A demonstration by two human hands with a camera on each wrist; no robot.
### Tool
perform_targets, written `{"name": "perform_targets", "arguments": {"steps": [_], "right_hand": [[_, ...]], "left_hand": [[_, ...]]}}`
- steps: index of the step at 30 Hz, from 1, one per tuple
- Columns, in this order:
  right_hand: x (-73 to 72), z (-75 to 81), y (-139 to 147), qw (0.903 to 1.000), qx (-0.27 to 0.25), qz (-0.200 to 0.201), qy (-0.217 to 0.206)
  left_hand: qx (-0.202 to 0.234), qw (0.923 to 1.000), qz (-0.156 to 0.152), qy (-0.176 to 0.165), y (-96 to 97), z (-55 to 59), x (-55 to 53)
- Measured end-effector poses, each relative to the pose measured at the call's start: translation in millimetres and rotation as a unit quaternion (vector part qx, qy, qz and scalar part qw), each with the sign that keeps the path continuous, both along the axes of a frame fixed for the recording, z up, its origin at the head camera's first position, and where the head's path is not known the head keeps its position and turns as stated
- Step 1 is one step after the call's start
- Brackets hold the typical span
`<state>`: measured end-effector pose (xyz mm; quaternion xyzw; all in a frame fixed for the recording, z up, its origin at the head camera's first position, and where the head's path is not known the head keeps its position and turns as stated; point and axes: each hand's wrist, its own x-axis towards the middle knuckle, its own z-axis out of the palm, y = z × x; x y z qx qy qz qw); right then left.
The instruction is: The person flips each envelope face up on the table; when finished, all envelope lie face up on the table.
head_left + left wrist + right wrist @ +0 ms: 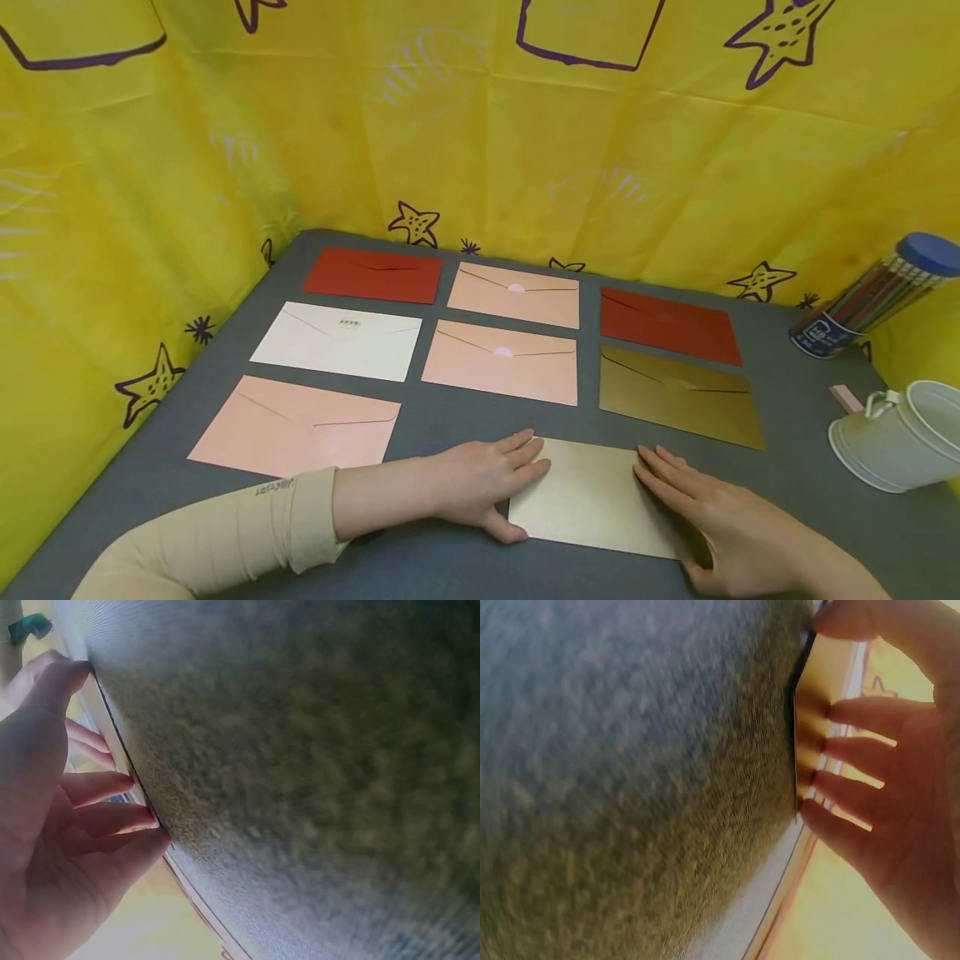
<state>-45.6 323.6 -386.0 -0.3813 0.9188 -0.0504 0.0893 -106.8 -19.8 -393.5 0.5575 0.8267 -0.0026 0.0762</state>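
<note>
A pale gold envelope (588, 500) lies on the grey table near its front, with its plain side up and no flap showing. At its left edge is my left hand (487, 483), fingertips resting on the top left part and thumb by the lower left corner. Fairly straight fingers of my right hand (720, 521) touch the envelope's right side, while the thumb sits near the lower right corner. In the right wrist view, fingertips (840, 712) meet the gold envelope (814, 735). The left wrist view shows fingers (112, 817) along the envelope's edge.
Beyond lie red envelopes (375, 277) (667, 325), peach ones (517, 298) (498, 367), a white one (341, 342), a pink one (300, 425) and a darker gold one (678, 396). At right stand a pencil tub (862, 304), an eraser-like block (846, 397) and a white cup (892, 442).
</note>
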Motion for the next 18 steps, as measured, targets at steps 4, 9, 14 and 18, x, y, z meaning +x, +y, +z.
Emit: {"name": "perform_targets", "arguments": {"steps": [4,9,14,18], "right_hand": [[2.6,2.6,-5,0.9995,0.021,-0.016,-0.017],[4.0,2.5,-2,0.9999,0.002,-0.010,0.009],[2.1,1.5,4,0.9985,-0.040,0.023,0.028],[-0.4,3.6,7,0.9973,-0.065,0.029,0.019]], "left_hand": [[0.013,0.9998,-0.004,-0.017,-2.9,-0.9,-2.0],[0.021,0.9995,-0.012,-0.019,-5.2,-0.6,-3.2],[0.011,0.9993,-0.017,-0.030,-6.1,1.2,-5.5],[0.046,0.9978,-0.044,-0.022,-7.6,4.4,-6.4]]}}
